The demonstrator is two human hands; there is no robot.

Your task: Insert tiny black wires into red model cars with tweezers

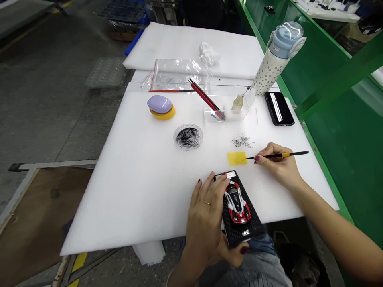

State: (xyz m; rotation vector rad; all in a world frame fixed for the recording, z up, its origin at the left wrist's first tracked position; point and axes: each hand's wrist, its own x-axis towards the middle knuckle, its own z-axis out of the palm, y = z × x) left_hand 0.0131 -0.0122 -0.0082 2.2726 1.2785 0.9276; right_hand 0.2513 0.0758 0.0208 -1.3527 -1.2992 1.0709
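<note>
My left hand [208, 217] grips a black display base [249, 213] by its left side, the thumb at the near end and the fingers over the far left edge. On that base sits a red, white and black model car [237, 203]. In my right hand [279, 165] a thin black paintbrush [295, 154] with a yellow band is pinched between thumb and fingers. Its tip touches the right part of a small yellow sheet [236, 158] on the white table top. Just beyond the sheet lies a loose pile of fine black slivers [242, 140].
A round clear dish [188, 137] holds many black slivers. Behind stand a clear tray [211, 116] with red tweezers [206, 97], a small glass bottle [237, 103], a phone [279, 109] and a spotted drink bottle [269, 71]. A lilac-and-yellow case [160, 105] sits left. Green panels [344, 139] border the right.
</note>
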